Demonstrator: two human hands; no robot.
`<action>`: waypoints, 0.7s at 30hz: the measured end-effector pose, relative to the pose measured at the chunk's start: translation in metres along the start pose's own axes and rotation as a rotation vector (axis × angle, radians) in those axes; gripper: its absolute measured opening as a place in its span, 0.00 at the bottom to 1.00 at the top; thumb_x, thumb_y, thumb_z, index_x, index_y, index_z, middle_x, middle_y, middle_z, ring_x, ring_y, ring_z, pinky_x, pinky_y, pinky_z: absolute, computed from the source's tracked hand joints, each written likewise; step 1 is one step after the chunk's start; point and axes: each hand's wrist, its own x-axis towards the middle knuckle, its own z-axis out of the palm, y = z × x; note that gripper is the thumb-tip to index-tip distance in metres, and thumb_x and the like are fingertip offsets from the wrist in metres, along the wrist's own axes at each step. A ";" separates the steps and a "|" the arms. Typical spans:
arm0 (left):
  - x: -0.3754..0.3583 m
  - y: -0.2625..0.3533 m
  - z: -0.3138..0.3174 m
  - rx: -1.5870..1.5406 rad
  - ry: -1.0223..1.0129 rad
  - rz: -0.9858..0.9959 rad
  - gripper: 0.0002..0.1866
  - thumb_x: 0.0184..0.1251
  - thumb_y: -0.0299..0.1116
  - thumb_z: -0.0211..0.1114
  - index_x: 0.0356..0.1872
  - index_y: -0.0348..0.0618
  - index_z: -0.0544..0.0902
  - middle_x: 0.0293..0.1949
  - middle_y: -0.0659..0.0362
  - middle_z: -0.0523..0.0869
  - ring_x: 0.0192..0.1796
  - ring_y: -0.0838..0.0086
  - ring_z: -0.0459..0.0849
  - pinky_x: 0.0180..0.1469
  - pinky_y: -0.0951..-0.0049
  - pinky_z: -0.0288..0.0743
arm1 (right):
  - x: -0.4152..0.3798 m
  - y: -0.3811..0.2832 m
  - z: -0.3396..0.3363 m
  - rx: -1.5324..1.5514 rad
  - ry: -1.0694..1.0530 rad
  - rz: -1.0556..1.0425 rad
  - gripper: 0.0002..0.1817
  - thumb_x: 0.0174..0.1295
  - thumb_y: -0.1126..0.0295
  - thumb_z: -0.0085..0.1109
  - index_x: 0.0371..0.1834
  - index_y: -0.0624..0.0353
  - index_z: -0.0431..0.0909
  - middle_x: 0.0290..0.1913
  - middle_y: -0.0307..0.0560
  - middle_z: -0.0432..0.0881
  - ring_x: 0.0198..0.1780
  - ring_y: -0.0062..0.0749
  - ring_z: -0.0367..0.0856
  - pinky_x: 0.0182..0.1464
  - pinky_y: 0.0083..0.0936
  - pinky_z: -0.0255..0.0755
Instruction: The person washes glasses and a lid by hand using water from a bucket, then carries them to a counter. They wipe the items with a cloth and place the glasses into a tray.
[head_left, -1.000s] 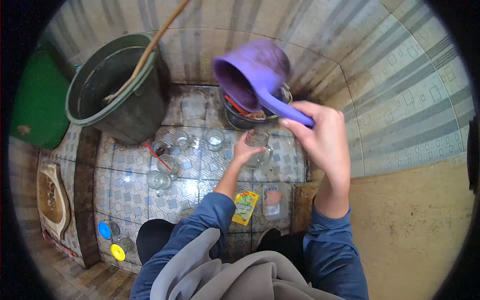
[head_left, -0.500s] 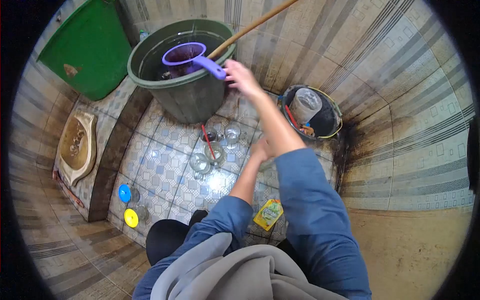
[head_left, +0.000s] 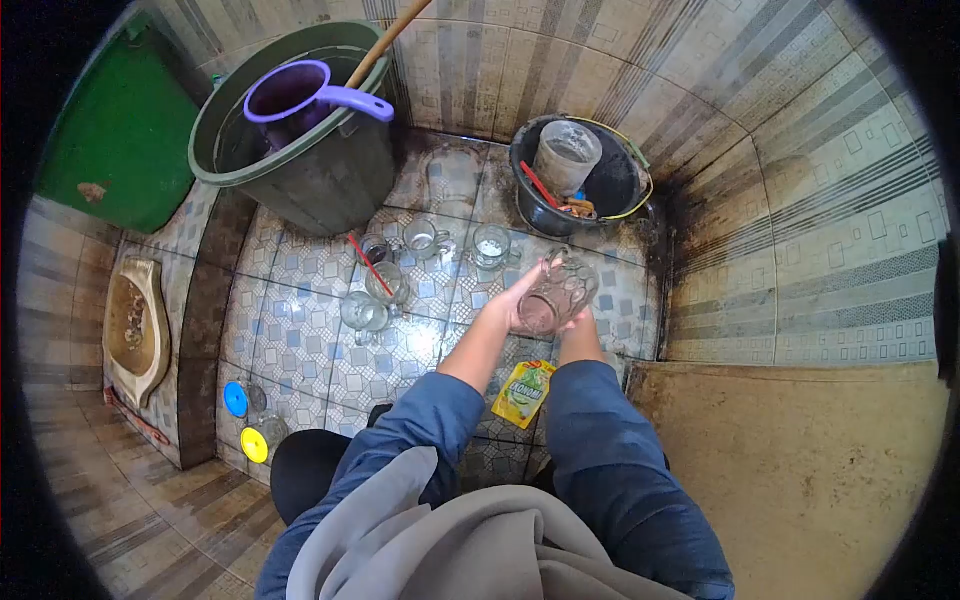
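A clear, dimpled glass jug (head_left: 562,285) is held tilted in front of me above the tiled floor, its round base toward me. Along its left side my left hand (head_left: 522,300) is closed around the glass. On the lower right my right hand (head_left: 578,320) grips it too, most of its fingers hidden behind the glass. Ahead and to the left, a glass mug (head_left: 491,247) and another glass mug (head_left: 422,238) stand on the floor. Beyond them, a glass with a red stick (head_left: 385,285) sits beside a further glass mug (head_left: 364,312). A yellow soap pouch (head_left: 523,394) lies below my hands.
A large green water bin (head_left: 330,185) holds a wooden stick (head_left: 388,42) and a purple dipper (head_left: 345,98) at its rim. A black basin (head_left: 535,205) contains a plastic tub. Jars with blue (head_left: 235,399) and yellow (head_left: 254,445) lids stand left, near a squat toilet (head_left: 150,330).
My right hand has left the purple dipper's handle and come down onto the glass jug. The jug, earlier mostly hidden behind my right arm, is now in plain view. The camera view has shifted.
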 end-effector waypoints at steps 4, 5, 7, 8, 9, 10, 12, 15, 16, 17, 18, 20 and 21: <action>0.001 -0.014 0.017 -0.288 0.025 0.109 0.34 0.51 0.61 0.53 0.48 0.39 0.71 0.44 0.48 0.76 0.47 0.55 0.75 0.45 0.58 0.73 | -0.021 -0.012 0.021 -0.332 0.160 0.038 0.12 0.52 0.57 0.54 0.28 0.52 0.79 0.28 0.38 0.80 0.31 0.22 0.77 0.30 0.24 0.69; -0.001 -0.012 0.022 -0.291 0.034 0.127 0.34 0.51 0.61 0.53 0.48 0.39 0.71 0.44 0.48 0.76 0.47 0.55 0.75 0.45 0.58 0.73 | -0.026 -0.017 0.023 -0.418 0.194 0.045 0.12 0.52 0.57 0.54 0.28 0.52 0.80 0.28 0.38 0.80 0.31 0.22 0.78 0.30 0.25 0.69; -0.010 -0.005 0.032 -0.598 0.055 0.082 0.34 0.51 0.60 0.53 0.49 0.40 0.71 0.44 0.49 0.75 0.47 0.56 0.75 0.46 0.59 0.73 | -0.030 -0.028 0.038 -0.601 0.251 0.060 0.12 0.52 0.56 0.54 0.27 0.52 0.80 0.28 0.38 0.80 0.31 0.24 0.78 0.31 0.26 0.69; -0.017 0.006 0.036 -0.533 0.144 0.046 0.35 0.50 0.60 0.53 0.49 0.39 0.70 0.45 0.50 0.76 0.46 0.57 0.75 0.46 0.60 0.74 | -0.028 -0.035 0.054 -0.695 0.273 0.067 0.13 0.52 0.56 0.54 0.27 0.52 0.80 0.28 0.38 0.81 0.32 0.24 0.78 0.32 0.26 0.69; -0.019 0.018 0.032 -0.152 0.222 0.182 0.37 0.50 0.62 0.51 0.51 0.38 0.68 0.47 0.49 0.74 0.47 0.59 0.75 0.48 0.58 0.72 | -0.027 -0.045 0.058 -0.794 0.291 0.073 0.13 0.52 0.56 0.54 0.27 0.52 0.80 0.28 0.38 0.81 0.32 0.25 0.78 0.32 0.27 0.69; -0.039 0.026 0.047 0.077 0.345 0.257 0.38 0.50 0.62 0.50 0.52 0.38 0.68 0.47 0.48 0.74 0.47 0.60 0.75 0.48 0.58 0.71 | -0.024 -0.054 0.067 -0.898 0.303 0.077 0.13 0.52 0.56 0.53 0.27 0.52 0.80 0.28 0.39 0.81 0.32 0.26 0.78 0.32 0.27 0.69; -0.081 0.044 0.076 0.269 0.510 0.359 0.39 0.50 0.63 0.48 0.53 0.38 0.67 0.47 0.47 0.74 0.47 0.61 0.75 0.48 0.58 0.70 | -0.018 -0.068 0.070 -1.121 0.312 0.073 0.13 0.52 0.56 0.53 0.26 0.52 0.81 0.28 0.39 0.81 0.33 0.27 0.78 0.33 0.28 0.69; -0.148 0.058 0.079 0.464 0.451 0.325 0.38 0.51 0.62 0.48 0.54 0.39 0.66 0.46 0.45 0.74 0.47 0.61 0.75 0.47 0.60 0.69 | -0.002 -0.092 0.090 -1.464 0.316 0.022 0.13 0.52 0.55 0.53 0.25 0.51 0.81 0.28 0.39 0.81 0.33 0.29 0.79 0.35 0.30 0.69; -0.175 0.056 0.077 0.530 0.471 0.405 0.37 0.51 0.63 0.47 0.54 0.41 0.66 0.48 0.48 0.74 0.48 0.61 0.74 0.48 0.58 0.68 | 0.005 -0.091 0.106 -1.573 0.321 -0.005 0.14 0.52 0.55 0.53 0.25 0.51 0.81 0.28 0.39 0.81 0.33 0.30 0.79 0.35 0.30 0.70; -0.203 0.053 0.076 0.603 0.492 0.481 0.37 0.51 0.63 0.46 0.55 0.44 0.65 0.51 0.51 0.73 0.49 0.61 0.74 0.48 0.56 0.67 | 0.004 -0.083 0.134 -1.678 0.331 -0.042 0.14 0.52 0.55 0.53 0.25 0.51 0.81 0.28 0.39 0.81 0.34 0.30 0.79 0.36 0.31 0.70; -0.236 0.046 0.077 0.451 0.506 0.586 0.34 0.54 0.59 0.46 0.53 0.41 0.65 0.48 0.49 0.74 0.41 0.62 0.77 0.40 0.62 0.71 | 0.007 -0.078 0.151 -1.632 0.302 -0.195 0.14 0.51 0.55 0.53 0.19 0.51 0.81 0.25 0.43 0.80 0.32 0.34 0.79 0.35 0.33 0.70; -0.309 0.033 0.060 0.253 0.361 0.654 0.33 0.56 0.59 0.48 0.52 0.38 0.66 0.44 0.43 0.75 0.34 0.65 0.77 0.34 0.67 0.73 | -0.013 -0.064 0.197 -1.721 0.226 -0.582 0.08 0.51 0.64 0.55 0.24 0.56 0.80 0.27 0.50 0.80 0.32 0.42 0.78 0.35 0.30 0.70; -0.342 0.021 0.056 0.161 0.264 0.796 0.37 0.53 0.61 0.49 0.55 0.39 0.64 0.47 0.45 0.73 0.39 0.64 0.78 0.37 0.65 0.75 | -0.020 -0.045 0.219 -1.644 0.166 -0.830 0.07 0.47 0.66 0.57 0.28 0.54 0.79 0.31 0.51 0.79 0.34 0.44 0.78 0.37 0.34 0.70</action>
